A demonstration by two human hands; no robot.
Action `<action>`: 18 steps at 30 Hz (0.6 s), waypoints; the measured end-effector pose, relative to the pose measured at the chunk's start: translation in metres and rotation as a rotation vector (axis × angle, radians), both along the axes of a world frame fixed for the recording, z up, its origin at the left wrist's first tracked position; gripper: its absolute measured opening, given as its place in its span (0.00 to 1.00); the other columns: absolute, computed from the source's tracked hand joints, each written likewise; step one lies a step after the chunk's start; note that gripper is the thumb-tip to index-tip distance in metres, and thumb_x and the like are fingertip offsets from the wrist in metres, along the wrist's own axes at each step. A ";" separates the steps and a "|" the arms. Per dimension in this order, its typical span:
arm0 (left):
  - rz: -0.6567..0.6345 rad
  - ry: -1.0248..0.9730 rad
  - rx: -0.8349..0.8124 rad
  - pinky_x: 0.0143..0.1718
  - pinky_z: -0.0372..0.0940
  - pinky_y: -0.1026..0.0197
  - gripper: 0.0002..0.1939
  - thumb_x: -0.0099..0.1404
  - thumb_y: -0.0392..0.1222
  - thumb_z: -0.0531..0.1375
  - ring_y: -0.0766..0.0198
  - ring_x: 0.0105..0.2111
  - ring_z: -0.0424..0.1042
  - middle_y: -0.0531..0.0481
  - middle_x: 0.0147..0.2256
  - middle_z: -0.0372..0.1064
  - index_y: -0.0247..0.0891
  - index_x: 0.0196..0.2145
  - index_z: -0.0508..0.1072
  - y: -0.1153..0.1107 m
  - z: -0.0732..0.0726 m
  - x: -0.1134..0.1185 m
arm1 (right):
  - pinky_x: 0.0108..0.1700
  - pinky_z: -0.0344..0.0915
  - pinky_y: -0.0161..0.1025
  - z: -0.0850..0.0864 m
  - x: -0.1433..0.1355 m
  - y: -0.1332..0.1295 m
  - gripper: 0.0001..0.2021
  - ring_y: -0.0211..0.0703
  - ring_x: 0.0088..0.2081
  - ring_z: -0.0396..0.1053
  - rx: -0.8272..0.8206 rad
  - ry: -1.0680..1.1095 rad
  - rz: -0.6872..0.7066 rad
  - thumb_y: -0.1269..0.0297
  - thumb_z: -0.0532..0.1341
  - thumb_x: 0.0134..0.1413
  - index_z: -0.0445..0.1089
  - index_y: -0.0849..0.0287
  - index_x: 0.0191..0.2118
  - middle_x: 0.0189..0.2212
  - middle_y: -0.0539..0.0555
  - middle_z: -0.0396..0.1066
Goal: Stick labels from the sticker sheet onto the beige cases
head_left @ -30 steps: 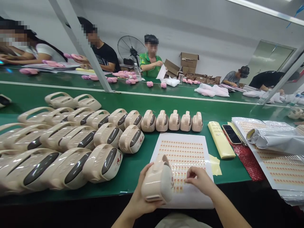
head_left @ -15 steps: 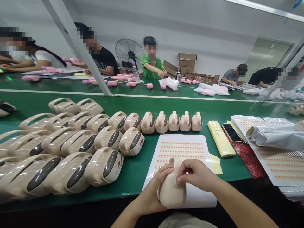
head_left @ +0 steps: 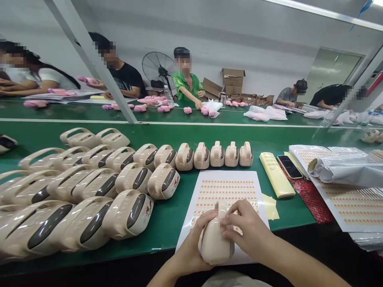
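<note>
A beige plastic housing with a loop handle is held upright over the table's front edge. My left hand is wrapped round its left side, closed on it. Against the handle's right side, the bent fingers of my right hand touch the housing; whether they pinch something small is hidden. Beneath both hands lies a white sheet of small orange stickers, its lower part covered by the housing and my hands.
Rows of similar beige housings fill the table's left side. To the right lie a yellow folded pack, a phone and more sticker sheets. Across the green table, a person in green handles pink items.
My right hand's fingers have shifted slightly along the handle and spread a little. The view has tilted slightly. Across the table, the person in green has reached towards a white bag.
</note>
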State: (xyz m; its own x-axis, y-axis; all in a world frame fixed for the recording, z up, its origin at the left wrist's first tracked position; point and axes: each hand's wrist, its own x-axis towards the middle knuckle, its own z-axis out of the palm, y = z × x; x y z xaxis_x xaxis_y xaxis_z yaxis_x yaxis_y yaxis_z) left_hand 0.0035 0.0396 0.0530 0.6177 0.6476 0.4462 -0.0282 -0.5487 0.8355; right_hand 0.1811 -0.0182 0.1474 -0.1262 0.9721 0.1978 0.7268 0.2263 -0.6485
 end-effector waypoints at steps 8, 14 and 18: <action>-0.056 -0.045 0.058 0.50 0.58 0.43 0.51 0.39 0.36 0.69 0.42 0.53 0.58 0.41 0.54 0.56 0.52 0.57 0.50 0.003 0.000 0.003 | 0.54 0.58 0.49 -0.002 0.012 -0.008 0.32 0.50 0.54 0.55 -0.098 0.204 0.068 0.68 0.65 0.44 0.57 0.47 0.57 0.54 0.56 0.57; -0.092 -0.044 0.001 0.51 0.57 0.40 0.52 0.32 0.39 0.72 0.39 0.54 0.57 0.40 0.53 0.58 0.53 0.56 0.56 0.007 -0.006 0.001 | 0.61 0.44 0.49 -0.008 0.019 0.010 0.37 0.49 0.62 0.44 -0.265 0.491 0.213 0.62 0.66 0.42 0.52 0.51 0.59 0.60 0.55 0.49; -0.128 -0.051 0.013 0.50 0.58 0.42 0.53 0.33 0.37 0.72 0.40 0.54 0.58 0.42 0.54 0.58 0.57 0.56 0.55 0.003 0.006 0.004 | 0.53 0.58 0.43 -0.021 0.014 0.010 0.33 0.46 0.53 0.60 -0.287 0.670 0.188 0.64 0.66 0.40 0.57 0.52 0.54 0.52 0.55 0.59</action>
